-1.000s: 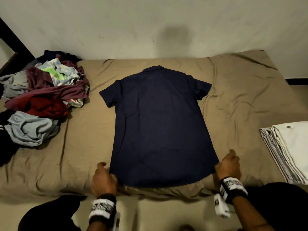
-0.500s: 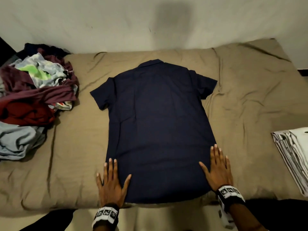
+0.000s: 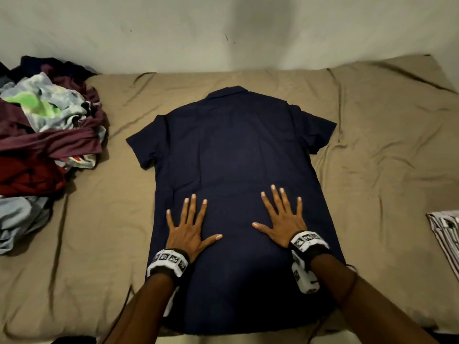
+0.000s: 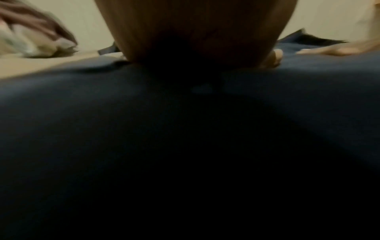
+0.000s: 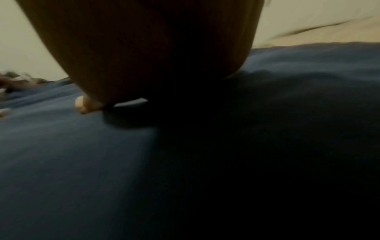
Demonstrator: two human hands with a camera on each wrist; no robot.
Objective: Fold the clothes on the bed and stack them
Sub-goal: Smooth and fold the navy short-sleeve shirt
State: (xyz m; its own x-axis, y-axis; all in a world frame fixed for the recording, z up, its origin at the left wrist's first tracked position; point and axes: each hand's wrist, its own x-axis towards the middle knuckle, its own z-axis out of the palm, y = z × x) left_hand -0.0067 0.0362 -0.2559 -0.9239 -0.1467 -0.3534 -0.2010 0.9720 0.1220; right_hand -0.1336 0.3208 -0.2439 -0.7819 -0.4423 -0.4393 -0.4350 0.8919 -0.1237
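Observation:
A navy short-sleeved shirt (image 3: 236,157) lies spread flat, collar away from me, in the middle of the tan bed (image 3: 385,157). My left hand (image 3: 188,227) lies flat on its lower left part, fingers straight and spread. My right hand (image 3: 283,219) lies flat on the lower right part in the same way. Both wrist views are dark and blurred, filled by the navy shirt (image 4: 185,129) (image 5: 144,162) under each palm.
A heap of unfolded clothes (image 3: 44,145) in maroon, red, grey and pale print sits at the bed's left side. Folded striped cloth (image 3: 444,232) lies at the right edge. A pale wall (image 3: 223,33) runs behind the bed.
Both hands went from gripping the hem corners to lying flat, then slid inward and up the shirt toward its middle. The view has moved closer to the bed.

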